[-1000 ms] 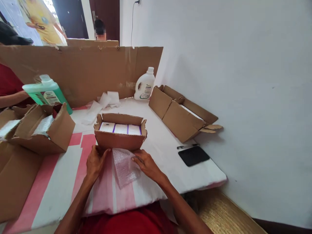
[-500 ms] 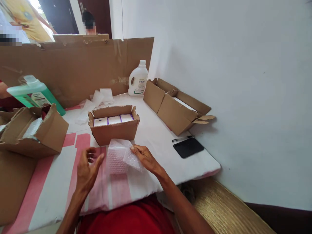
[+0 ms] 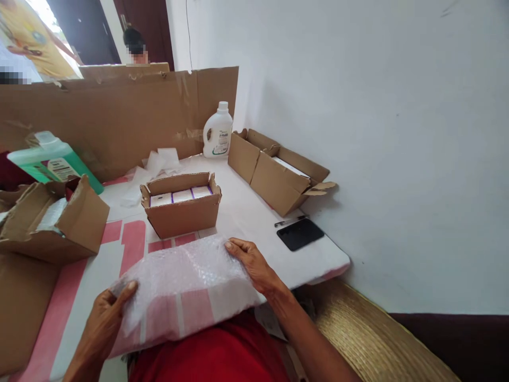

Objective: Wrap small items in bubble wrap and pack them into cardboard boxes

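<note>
Holding wrap (image 3: 178,265): the clear bubble sheet is spread over the near side of the table (image 3: 238,223), nearer than the box (image 3: 183,218); pulled unevenly, it could crease or tear.
Left hand (image 3: 105,315): pinched on the sheet's left end, thumb on top; a loose grip might let that end slip toward the near edge.
Right hand (image 3: 251,262): clamped on the right end, set farther from the near edge than the left; too hard a tug could skew the sheet.
Box contents: white packs (image 3: 182,197) stand in the upright, open box; I cannot tell whether the wrap touches it, but a snag could drag it.
Pen (image 3: 289,222) and black slab (image 3: 300,234): lying right of the right hand; a wide sweep might knock them off.
</note>
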Demonstrator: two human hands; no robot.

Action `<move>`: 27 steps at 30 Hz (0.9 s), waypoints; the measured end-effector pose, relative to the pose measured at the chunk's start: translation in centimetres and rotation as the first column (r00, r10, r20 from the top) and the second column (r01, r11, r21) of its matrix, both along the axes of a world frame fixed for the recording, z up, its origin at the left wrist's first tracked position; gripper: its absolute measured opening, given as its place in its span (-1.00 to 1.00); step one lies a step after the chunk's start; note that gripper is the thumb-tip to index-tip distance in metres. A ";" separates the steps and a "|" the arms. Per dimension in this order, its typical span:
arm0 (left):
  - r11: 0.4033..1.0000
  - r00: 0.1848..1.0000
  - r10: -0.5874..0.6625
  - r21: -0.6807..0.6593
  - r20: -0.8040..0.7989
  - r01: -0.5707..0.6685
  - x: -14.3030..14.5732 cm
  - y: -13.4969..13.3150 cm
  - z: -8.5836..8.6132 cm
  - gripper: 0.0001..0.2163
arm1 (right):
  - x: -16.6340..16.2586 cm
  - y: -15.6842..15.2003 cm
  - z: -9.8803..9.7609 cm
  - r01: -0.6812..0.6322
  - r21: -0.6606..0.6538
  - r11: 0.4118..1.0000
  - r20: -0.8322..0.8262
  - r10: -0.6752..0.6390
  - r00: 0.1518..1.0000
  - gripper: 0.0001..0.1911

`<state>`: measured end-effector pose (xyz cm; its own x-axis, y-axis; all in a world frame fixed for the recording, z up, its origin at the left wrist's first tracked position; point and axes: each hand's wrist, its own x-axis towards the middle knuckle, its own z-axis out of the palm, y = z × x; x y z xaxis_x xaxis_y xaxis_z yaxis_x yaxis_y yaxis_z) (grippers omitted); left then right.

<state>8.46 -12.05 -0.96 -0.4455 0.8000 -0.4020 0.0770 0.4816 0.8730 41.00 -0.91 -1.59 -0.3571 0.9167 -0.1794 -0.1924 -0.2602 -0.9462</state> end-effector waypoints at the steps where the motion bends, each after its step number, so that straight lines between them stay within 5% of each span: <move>1: 0.999 1.000 0.025 -0.031 0.009 -0.025 -0.6 -0.1 0.0 -0.45 | 0.3 0.0 -0.5 0.022 -0.018 1.000 0.024 -0.022 0.999 -0.52; 4: 0.999 0.997 0.016 -0.052 0.070 -0.013 -0.9 -0.1 -0.3 -0.43 | 1.0 0.0 -2.0 0.091 0.087 0.992 0.246 -0.110 0.963 -0.54; 7: 0.999 0.992 0.008 -0.039 0.126 -0.004 0.0 0.1 -0.9 -0.45 | 0.8 -0.6 -2.2 0.131 0.427 0.895 0.470 -0.344 0.813 -0.50; 9: 0.999 0.985 0.030 -0.025 0.168 -0.026 0.8 0.3 -1.1 -0.45 | -0.1 -1.6 -1.6 0.001 0.610 0.792 0.495 -0.382 0.781 -0.40; 11: 0.998 0.978 0.059 -0.019 0.200 -0.056 1.5 0.5 -1.1 -0.44 | -1.9 -2.9 -0.9 -0.256 0.695 0.672 0.534 -0.244 0.810 -0.28; 14: 0.995 0.969 0.101 -0.019 0.225 -0.099 2.1 0.6 -0.8 -0.42 | -5.4 -5.0 -1.3 -0.596 0.648 0.474 0.704 -0.074 0.706 -0.21; 18: 0.991 0.960 0.129 0.007 0.248 -0.135 1.8 0.4 -0.6 -0.43 | -8.4 -6.1 -3.9 -0.805 0.466 0.367 0.884 -0.156 0.440 -0.82; 21: 0.988 0.968 0.154 -0.020 0.198 -0.154 0.8 0.0 -0.7 -0.43 | -8.1 -5.5 -4.8 -0.793 0.464 0.395 0.879 -0.094 0.467 -0.86; 27: 0.998 0.998 0.052 -0.039 0.042 -0.050 -0.5 -0.5 -1.2 -0.38 | -5.0 -2.7 -1.0 -0.507 0.541 0.672 0.537 0.187 0.822 -0.89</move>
<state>8.00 -12.54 -2.13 -0.4669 0.7606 -0.4511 0.0147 0.5167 0.8560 36.03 -3.61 -2.54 -0.7113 0.6774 0.1875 0.2193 0.4674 -0.8564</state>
